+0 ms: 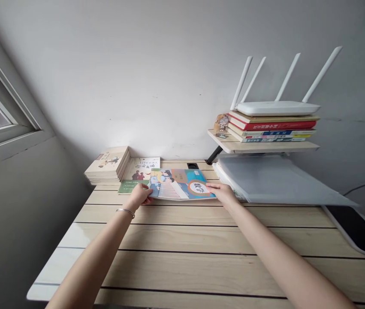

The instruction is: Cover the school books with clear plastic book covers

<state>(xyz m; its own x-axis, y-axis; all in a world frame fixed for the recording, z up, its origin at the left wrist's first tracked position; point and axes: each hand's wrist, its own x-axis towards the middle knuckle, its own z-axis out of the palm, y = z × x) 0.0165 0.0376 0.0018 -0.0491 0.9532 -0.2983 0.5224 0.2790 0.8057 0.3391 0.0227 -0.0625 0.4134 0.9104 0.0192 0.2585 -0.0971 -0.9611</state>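
Note:
A blue textbook point(179, 184) with drawn figures and a round orange-rimmed label on its cover is held between both hands over the middle back of the table. My left hand point(141, 195), with a silver bangle at the wrist, grips its left end, fingers curled beneath. At the right end, my right hand point(222, 193) pinches the edge near the round label. A white and green book point(143, 167) lies just left, partly covered by the textbook. Whether the textbook touches the tabletop I cannot tell.
A stack of small books point(108, 165) stands at the back left. To the right, a raised shelf point(266, 148) carries several books point(272, 126) and a white router point(277, 108). Under it lies a translucent folder point(279, 180); a dark pad point(359, 227) sits on the slatted table point(182, 266).

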